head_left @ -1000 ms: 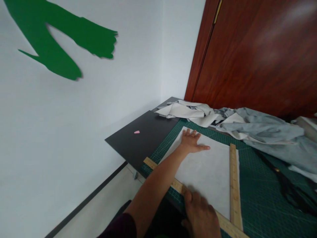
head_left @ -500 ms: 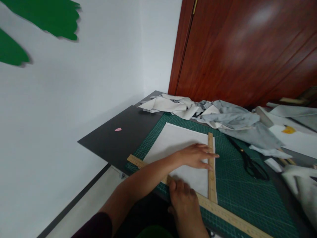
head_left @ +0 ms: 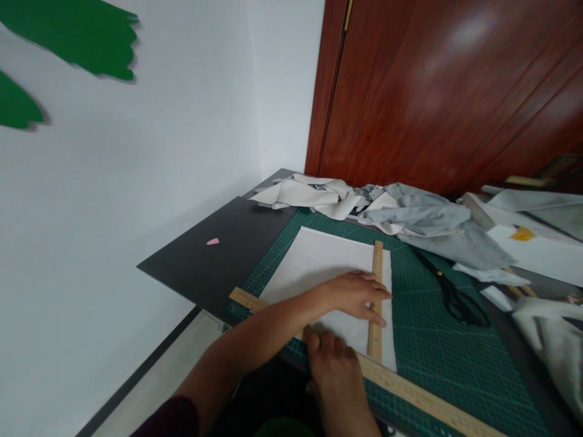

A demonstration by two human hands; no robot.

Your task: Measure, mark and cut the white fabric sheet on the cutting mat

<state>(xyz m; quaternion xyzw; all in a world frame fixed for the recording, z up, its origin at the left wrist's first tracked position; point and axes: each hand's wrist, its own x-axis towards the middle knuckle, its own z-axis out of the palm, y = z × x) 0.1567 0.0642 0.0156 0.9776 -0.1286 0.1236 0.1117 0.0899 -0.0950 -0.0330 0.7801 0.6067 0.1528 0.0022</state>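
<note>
A white piece of cloth [head_left: 337, 246] lies flat on the green cutting mat [head_left: 437, 346]. Across it, near its right side, rests a short wooden ruler [head_left: 378, 264]. My left hand [head_left: 357, 294] lies over that ruler with fingers spread, pressing it onto the cloth. Along the near table edge runs a long wooden ruler [head_left: 410, 391], over the cloth's lower border. My right hand [head_left: 334, 364] is closed over this long ruler, fingers curled on top and the thumb low at the table edge. My left forearm hides part of the long ruler and cloth.
Black scissors [head_left: 460, 300] lie on the mat to the right. Crumpled grey and white fabric [head_left: 419, 212] is heaped along the back. A pink scrap [head_left: 212, 241] sits on the dark tabletop [head_left: 218, 261]. A white wall [head_left: 182, 152] stands at left, a wooden door [head_left: 432, 97] behind.
The short ruler has slid left on the cloth under my left hand, so a wider strip of cloth shows to its right. My right hand stays on the long ruler.
</note>
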